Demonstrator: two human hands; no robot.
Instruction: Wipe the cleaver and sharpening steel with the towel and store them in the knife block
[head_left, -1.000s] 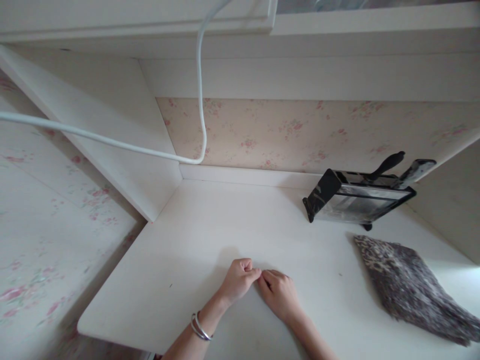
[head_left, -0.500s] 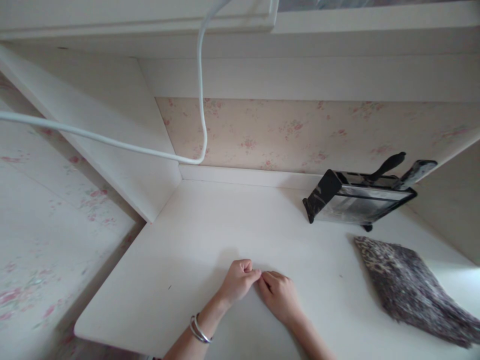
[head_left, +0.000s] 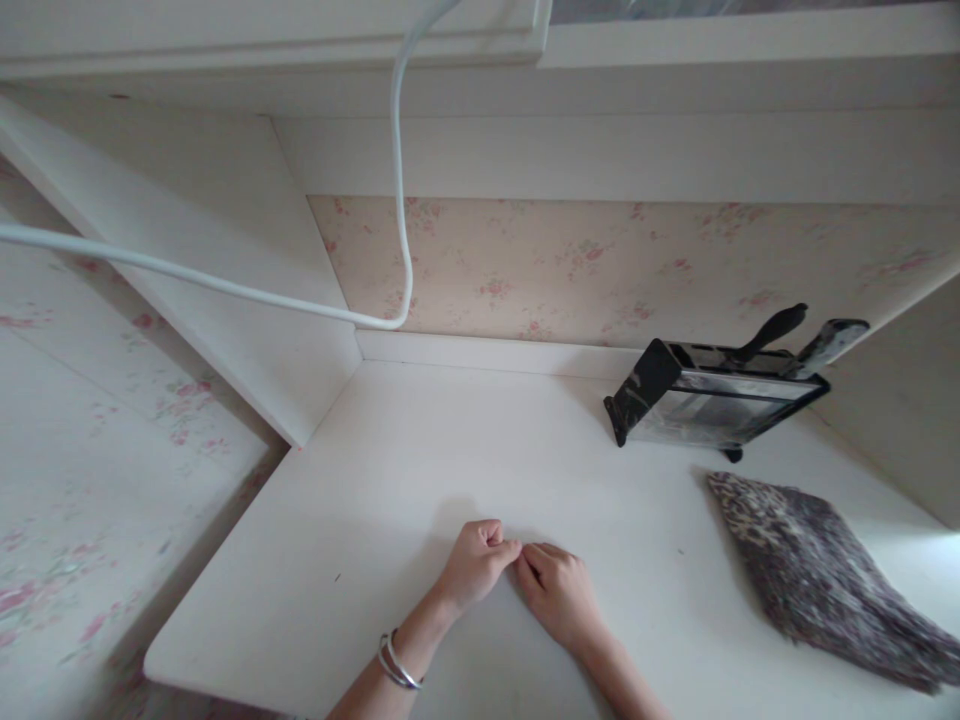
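My left hand [head_left: 477, 562] is curled into a fist just above or on the white tabletop [head_left: 420, 430], with silver bangles [head_left: 397, 662] at the wrist. Its thumb side meets the fingers of my right hand [head_left: 556, 592], which is also closed, knuckles up. Nothing shows between the fingers of either hand. To the right lies a fuzzy grey-brown cloth [head_left: 814, 570], apart from both hands. Behind it, a black knife holder [head_left: 705, 400] with a see-through side stands on the table, and two handles stick out of its top.
A white cable [head_left: 401, 180] hangs across the upper left, in front of the cabinet [head_left: 262, 35]. A side panel [head_left: 225, 230] closes the left back corner. Flowered wallpaper [head_left: 495, 270] covers the back wall. The table's rounded front left corner [head_left: 154, 665] is in view.
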